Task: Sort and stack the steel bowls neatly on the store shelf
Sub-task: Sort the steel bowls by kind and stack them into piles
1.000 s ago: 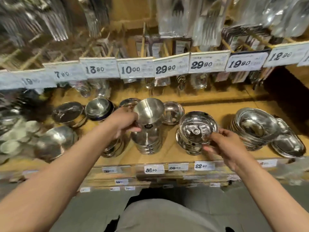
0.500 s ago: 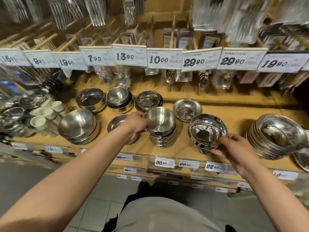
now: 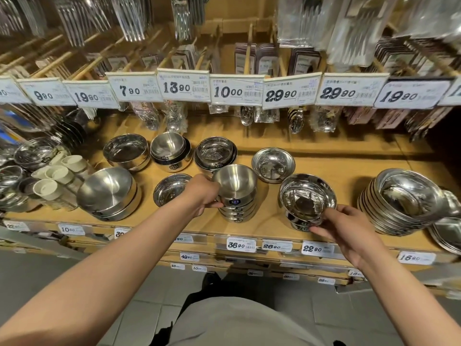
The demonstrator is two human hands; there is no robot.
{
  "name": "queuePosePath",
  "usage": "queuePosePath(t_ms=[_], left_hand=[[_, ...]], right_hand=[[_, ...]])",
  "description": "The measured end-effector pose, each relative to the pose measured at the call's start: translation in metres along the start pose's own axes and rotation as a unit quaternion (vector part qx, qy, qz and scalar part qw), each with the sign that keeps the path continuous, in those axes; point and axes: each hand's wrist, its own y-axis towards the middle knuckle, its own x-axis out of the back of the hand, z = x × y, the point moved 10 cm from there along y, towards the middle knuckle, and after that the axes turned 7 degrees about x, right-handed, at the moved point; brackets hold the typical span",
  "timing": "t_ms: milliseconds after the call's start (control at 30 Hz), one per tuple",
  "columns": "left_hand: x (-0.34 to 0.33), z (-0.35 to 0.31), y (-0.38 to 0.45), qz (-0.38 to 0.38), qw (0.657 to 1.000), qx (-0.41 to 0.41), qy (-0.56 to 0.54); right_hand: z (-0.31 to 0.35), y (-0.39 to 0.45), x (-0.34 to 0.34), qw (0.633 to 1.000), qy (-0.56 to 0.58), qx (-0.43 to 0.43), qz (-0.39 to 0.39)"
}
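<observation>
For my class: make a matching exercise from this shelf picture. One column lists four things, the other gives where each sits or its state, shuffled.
1. left hand
2. right hand
3. white cups
4. single shallow bowl

A. far left of the shelf
B. grips the matte bowl stack
C. stands alone behind the two held stacks
D. holds the shiny bowl stack

Pairs: 1-B, 2-D, 3-A, 4-C
</observation>
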Motion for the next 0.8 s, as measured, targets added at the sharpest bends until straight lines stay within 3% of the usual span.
queuePosePath(t_ms=[800], left_hand=[[0.008,0.010,-0.015,-0.009,1.000,-0.007,-0.023]], right_hand=[[-0.007,-0.014,0.000,1.000,-0.003,-0.006,0.013]])
